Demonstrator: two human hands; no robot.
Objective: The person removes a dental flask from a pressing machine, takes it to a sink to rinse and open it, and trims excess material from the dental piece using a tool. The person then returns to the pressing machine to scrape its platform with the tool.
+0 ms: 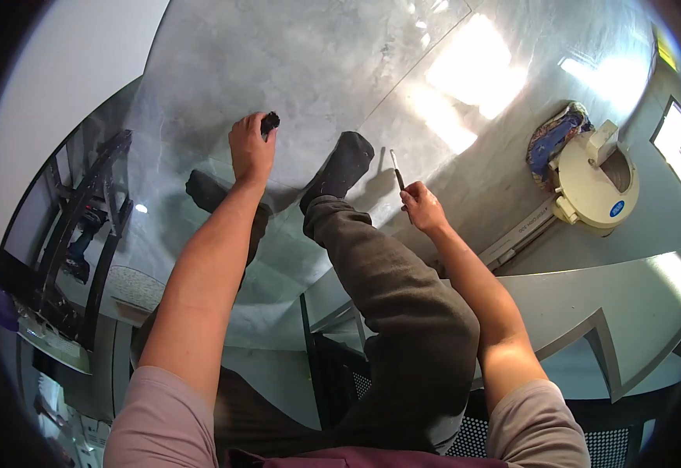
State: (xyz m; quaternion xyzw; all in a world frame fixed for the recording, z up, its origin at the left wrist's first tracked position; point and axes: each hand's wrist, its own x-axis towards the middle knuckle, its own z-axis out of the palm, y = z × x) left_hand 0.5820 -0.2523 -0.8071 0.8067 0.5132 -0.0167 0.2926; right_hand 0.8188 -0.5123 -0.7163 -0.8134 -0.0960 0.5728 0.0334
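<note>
L hand (251, 148) grip closed on blk item (270, 122); R hand (422, 204) pinches thin tool (398, 175): keep steady, tip clear of R sock (344, 162).

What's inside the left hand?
A black object: one end shows beyond the left hand. The rest is covered, so its full shape can't be told.

Your left hand (250, 148) hid part of a black object (271, 122); your right hand (425, 207) covered the end of a slim tool (398, 173), its tip too small to identify.
</note>
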